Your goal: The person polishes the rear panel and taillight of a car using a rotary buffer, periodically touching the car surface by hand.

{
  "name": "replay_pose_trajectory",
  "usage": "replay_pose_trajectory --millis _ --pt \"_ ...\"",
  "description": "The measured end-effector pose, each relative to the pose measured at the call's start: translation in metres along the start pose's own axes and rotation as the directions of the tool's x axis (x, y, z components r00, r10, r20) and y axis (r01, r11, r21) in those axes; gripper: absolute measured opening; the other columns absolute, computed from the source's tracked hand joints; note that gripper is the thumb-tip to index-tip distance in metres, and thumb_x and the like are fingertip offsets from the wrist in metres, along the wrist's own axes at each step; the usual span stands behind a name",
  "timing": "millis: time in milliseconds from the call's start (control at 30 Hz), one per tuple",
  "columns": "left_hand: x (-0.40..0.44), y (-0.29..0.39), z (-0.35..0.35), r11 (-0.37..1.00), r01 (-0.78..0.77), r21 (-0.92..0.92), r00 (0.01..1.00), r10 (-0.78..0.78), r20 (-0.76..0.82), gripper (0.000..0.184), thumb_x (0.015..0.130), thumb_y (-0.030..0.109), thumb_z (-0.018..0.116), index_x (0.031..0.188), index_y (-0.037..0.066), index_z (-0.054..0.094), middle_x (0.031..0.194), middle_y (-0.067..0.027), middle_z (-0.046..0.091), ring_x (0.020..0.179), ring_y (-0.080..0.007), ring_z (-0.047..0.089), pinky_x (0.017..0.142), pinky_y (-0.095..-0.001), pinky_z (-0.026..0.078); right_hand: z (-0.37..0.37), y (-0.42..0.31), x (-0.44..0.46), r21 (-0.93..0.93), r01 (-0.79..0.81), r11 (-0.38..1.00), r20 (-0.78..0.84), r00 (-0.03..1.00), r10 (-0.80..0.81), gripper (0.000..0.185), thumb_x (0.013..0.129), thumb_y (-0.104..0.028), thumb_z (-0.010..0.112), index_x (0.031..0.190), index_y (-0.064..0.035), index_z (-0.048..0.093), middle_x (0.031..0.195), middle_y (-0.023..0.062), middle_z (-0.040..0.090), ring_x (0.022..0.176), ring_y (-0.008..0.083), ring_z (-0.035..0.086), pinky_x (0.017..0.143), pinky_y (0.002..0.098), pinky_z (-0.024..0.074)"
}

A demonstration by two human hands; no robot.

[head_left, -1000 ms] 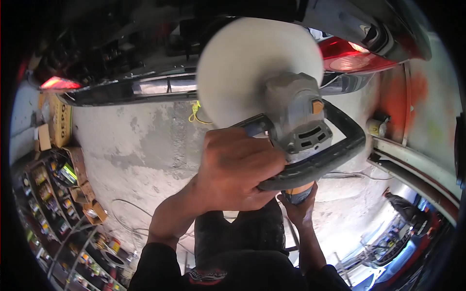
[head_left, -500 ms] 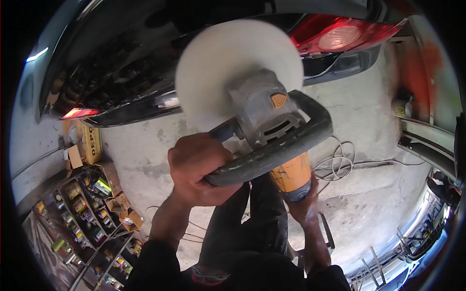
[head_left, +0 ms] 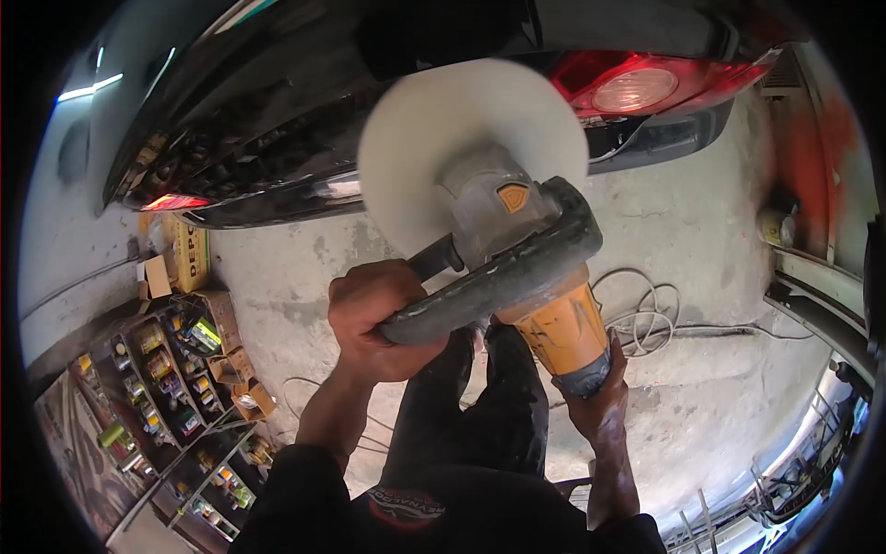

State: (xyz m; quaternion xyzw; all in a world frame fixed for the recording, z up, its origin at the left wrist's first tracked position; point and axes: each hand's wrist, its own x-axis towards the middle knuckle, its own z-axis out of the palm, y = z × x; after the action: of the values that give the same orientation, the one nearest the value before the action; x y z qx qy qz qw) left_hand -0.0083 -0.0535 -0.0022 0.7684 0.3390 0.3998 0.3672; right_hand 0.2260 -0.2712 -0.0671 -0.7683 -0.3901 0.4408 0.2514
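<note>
I hold a yellow and grey electric polisher point(head_left: 554, 323) in front of the black car point(head_left: 277, 120). My left hand point(head_left: 378, 319) is closed around the left end of its black loop handle point(head_left: 517, 277). Lower down, my right hand point(head_left: 598, 406) wraps the dark rear end of the polisher's body; some of its fingers are hidden behind the tool. The round white pad point(head_left: 397, 138) looks smeared, as if spinning. It covers part of the car's rear, left of a red tail light point(head_left: 637, 88); whether it touches the paint I cannot tell.
A grey cable point(head_left: 646, 314) lies looped on the concrete floor point(head_left: 286, 277) at right. Shelves point(head_left: 152, 388) with bottles and cans, plus cardboard boxes point(head_left: 189, 258), stand at left. Metal racks point(head_left: 812, 295) line the right side.
The pad has shifted a little right and down in the view. The polisher's body has swung so its rear end sits farther right, with both hands keeping their grip.
</note>
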Motion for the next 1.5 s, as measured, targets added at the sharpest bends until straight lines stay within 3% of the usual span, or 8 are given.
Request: replay_pose_trajectory --millis 200,267,333,633,733,833,1000,1500 --pt "0.027 0.002 0.002 0.993 -0.117 -0.024 0.992 0.117 0.038 0.019 0.057 0.008 0.074 0.064 0.006 0.056 0.057 -0.0064 0.055 0.048 -0.0235 0.055 0.046 -0.0328 0.039 0.008 -0.002 0.004 0.004 -0.147 0.989 -0.133 0.98 0.147 0.103 0.067 -0.003 0.087 0.149 -0.0016 0.024 0.126 0.0242 0.059 0.116 0.0325 0.059 0.097 0.0401 0.0472" --pt "0.034 0.0 0.003 0.991 -0.106 -0.076 0.994 0.107 0.013 0.019 0.057 0.009 0.073 0.063 0.009 0.055 0.057 -0.0057 0.053 0.051 -0.0263 0.055 0.047 -0.0359 0.039 0.02 0.017 0.011 0.076 0.032 0.997 -0.274 0.962 -0.01 0.104 0.068 -0.003 0.086 0.15 -0.0007 0.023 0.133 0.0278 0.053 0.121 0.037 0.056 0.096 0.0457 0.0486" --pt "0.032 -0.004 0.001 0.987 -0.103 -0.125 0.995 0.101 -0.017 0.02 0.058 0.007 0.072 0.062 0.009 0.052 0.056 -0.0066 0.047 0.051 -0.0276 0.053 0.047 -0.0377 0.037 0.025 0.022 0.018 -0.027 0.206 0.978 -0.297 0.933 -0.205 0.099 0.067 0.007 0.083 0.148 -0.0004 0.026 0.133 0.0207 0.053 0.118 0.03 0.054 0.1 0.0407 0.0444" --pt "-0.027 -0.058 -0.076 0.989 -0.098 -0.114 0.995 0.095 -0.031 0.027 0.059 0.006 0.071 0.059 0.01 0.044 0.056 -0.0053 0.048 0.051 -0.028 0.054 0.045 -0.0394 0.037 0.135 -0.007 0.004 0.153 0.137 0.979 -0.218 0.971 -0.102 0.096 0.068 0.004 0.084 0.146 0.0013 0.028 0.134 0.0203 0.046 0.126 0.0325 0.046 0.107 0.0426 0.035" --pt "-0.055 -0.079 -0.116 0.993 -0.089 -0.08 0.996 0.088 -0.019 0.027 0.059 0.009 0.072 0.059 0.01 0.045 0.056 -0.005 0.048 0.051 -0.0276 0.054 0.045 -0.0394 0.037 0.182 -0.012 -0.015 -0.009 0.129 0.992 -0.238 0.963 -0.127 0.096 0.068 0.002 0.084 0.146 0.0016 0.028 0.134 0.0201 0.046 0.125 0.0333 0.046 0.107 0.0433 0.0353" --pt "-0.079 -0.092 -0.157 0.989 -0.084 -0.124 0.996 0.082 -0.02 0.02 0.067 0.015 0.076 0.063 0.007 0.058 0.056 -0.0051 0.051 0.047 -0.027 0.052 0.044 -0.0372 0.036 0.218 -0.025 -0.033 -0.035 0.169 0.985 -0.208 0.963 -0.173 0.098 0.067 0.001 0.085 0.146 0.0024 0.026 0.135 0.0203 0.045 0.128 0.033 0.044 0.109 0.0448 0.0323" --pt "-0.115 -0.118 -0.225 0.983 -0.084 -0.162 0.995 0.075 -0.063 0.021 0.067 0.011 0.077 0.06 0.006 0.057 0.052 -0.0046 0.048 0.043 -0.0251 0.049 0.042 -0.0353 0.032 0.275 -0.05 -0.04 -0.093 0.231 0.968 -0.175 0.954 -0.245 0.101 0.065 0.004 0.083 0.147 0.0016 0.025 0.135 0.0208 0.044 0.129 0.0333 0.042 0.11 0.0459 0.0313" --pt "-0.156 -0.153 -0.36 0.972 -0.228 -0.058 0.951 0.209 -0.229 0.019 0.063 0.002 0.079 0.062 0.004 0.06 0.048 -0.0041 0.047 0.037 -0.0183 0.042 0.039 -0.0318 0.025 0.379 -0.137 -0.038 -0.035 0.317 0.948 -0.14 0.938 -0.318 0.108 0.06 0.008 0.084 0.149 0.0002 0.023 0.138 0.0187 0.04 0.131 0.0327 0.039 0.111 0.0454 0.0311"
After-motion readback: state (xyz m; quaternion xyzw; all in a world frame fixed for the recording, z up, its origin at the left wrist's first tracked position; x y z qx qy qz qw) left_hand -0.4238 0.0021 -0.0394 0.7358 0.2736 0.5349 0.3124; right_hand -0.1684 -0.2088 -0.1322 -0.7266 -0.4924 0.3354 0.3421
